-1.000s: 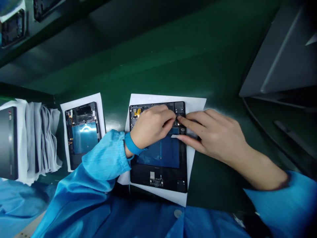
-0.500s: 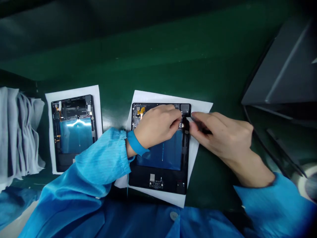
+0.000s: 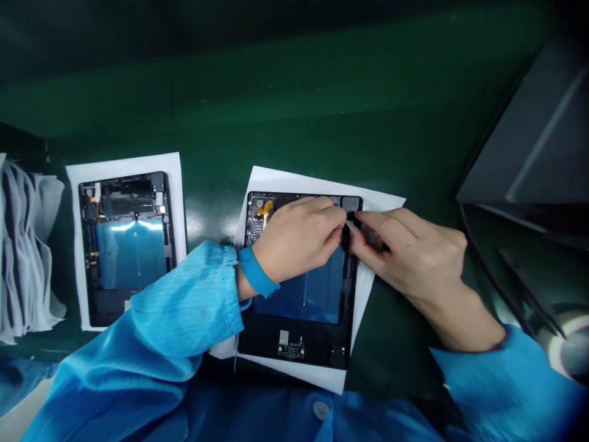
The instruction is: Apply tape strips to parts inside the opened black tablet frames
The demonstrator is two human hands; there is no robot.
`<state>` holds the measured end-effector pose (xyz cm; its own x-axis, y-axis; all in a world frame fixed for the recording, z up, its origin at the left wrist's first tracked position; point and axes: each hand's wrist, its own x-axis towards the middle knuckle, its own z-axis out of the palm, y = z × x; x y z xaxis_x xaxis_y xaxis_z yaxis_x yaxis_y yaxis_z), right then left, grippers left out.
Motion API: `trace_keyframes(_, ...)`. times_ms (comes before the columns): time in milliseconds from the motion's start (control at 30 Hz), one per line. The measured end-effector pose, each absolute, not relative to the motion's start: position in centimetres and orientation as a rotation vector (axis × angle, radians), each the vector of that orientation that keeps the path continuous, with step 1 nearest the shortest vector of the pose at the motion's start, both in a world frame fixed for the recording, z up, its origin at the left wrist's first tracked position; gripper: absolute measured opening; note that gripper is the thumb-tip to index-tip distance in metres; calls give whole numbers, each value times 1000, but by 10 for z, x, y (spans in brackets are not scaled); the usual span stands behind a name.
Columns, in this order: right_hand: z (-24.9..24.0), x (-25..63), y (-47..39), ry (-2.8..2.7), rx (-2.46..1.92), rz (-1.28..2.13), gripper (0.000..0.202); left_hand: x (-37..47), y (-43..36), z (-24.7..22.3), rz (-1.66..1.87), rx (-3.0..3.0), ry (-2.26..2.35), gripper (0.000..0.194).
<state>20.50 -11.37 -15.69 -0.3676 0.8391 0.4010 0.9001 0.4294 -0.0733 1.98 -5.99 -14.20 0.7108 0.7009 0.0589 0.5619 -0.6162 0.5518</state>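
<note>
The open black rectangular tablet chassis point(image 3: 304, 307), with its glossy blue battery panel, lies on a white paper sheet point(image 3: 294, 181) on the green bench. Your left hand point(image 3: 294, 242) and right hand point(image 3: 409, 252) meet at its top right corner, fingertips pinched together on a small dark part. A second open tablet point(image 3: 126, 245) lies to the left.

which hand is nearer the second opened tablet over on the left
Left. The left hand works over the near tablet, just right of the second tablet; the right hand lies farther right.
</note>
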Motion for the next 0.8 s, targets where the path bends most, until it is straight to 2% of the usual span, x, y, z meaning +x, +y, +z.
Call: trace_keyframes(800, -157, 203, -113, -2325, -1549, -216, 15, 21, -60, -142, 364, 2403, 985, 18)
